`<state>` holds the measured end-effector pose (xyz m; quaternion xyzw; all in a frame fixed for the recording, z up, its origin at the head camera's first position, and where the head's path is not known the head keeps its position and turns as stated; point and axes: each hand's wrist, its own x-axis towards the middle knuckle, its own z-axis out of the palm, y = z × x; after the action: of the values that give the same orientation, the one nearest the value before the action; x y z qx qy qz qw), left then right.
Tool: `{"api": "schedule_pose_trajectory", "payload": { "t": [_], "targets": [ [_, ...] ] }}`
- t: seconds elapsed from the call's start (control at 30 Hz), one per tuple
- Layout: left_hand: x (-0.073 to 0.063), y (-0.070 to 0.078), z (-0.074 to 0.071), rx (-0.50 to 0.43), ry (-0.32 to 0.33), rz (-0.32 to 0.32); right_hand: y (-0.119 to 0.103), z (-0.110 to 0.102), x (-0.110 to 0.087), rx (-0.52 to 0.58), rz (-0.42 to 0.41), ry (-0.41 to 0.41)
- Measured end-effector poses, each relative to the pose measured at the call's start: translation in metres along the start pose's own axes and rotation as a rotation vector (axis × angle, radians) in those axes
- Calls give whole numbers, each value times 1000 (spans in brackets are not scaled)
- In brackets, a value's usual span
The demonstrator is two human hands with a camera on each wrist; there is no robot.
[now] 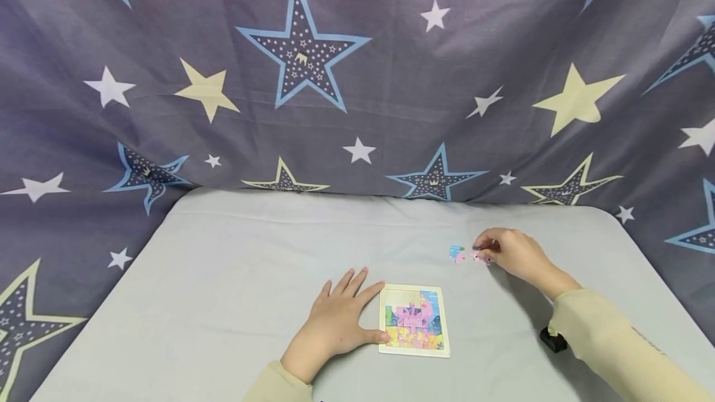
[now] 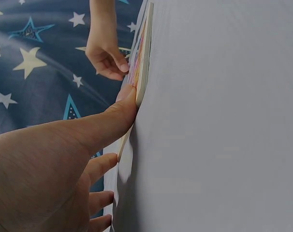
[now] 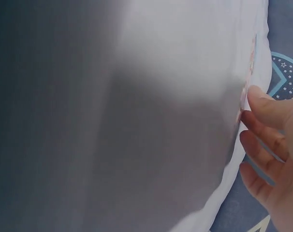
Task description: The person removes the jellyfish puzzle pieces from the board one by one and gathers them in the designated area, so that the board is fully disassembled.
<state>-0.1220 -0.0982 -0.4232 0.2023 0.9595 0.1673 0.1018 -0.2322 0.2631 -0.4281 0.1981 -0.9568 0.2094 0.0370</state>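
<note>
A square puzzle tray (image 1: 413,288) with a pale border lies on the grey-covered surface, partly filled with a picture of a pink figure. My left hand (image 1: 337,321) steadies its left side, thumb on the border and fingers spread, the index tip at the upper left corner. Farther back to the right, my right hand (image 1: 516,256) pinches a pink puzzle piece (image 1: 479,259) between thumb and index finger, low over the cloth. Just left of it lies a blue and pink puzzle piece (image 1: 457,254). In the right wrist view, pieces show only as a thin edge by the thumb.
A pale grey cloth (image 1: 223,290) covers the surface. Behind it hangs a dark curtain (image 1: 380,79) with stars. A small black object (image 1: 553,340) sits under the right sleeve (image 1: 614,340).
</note>
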Motion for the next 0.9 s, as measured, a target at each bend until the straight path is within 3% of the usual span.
{"api": "schedule_pose_trajectory", "payload": {
  "t": [0.23,0.63,0.9],
  "targets": [
    [-1,0,0,-4,-3,2,-14,-3,-7,18,13,10],
    [1,-2,3,11,-6,-1,-56,13,-23,16,-140,35],
    [2,-3,4,21,-9,-3,-84,20,-30,6,-243,4]
  ]
}}
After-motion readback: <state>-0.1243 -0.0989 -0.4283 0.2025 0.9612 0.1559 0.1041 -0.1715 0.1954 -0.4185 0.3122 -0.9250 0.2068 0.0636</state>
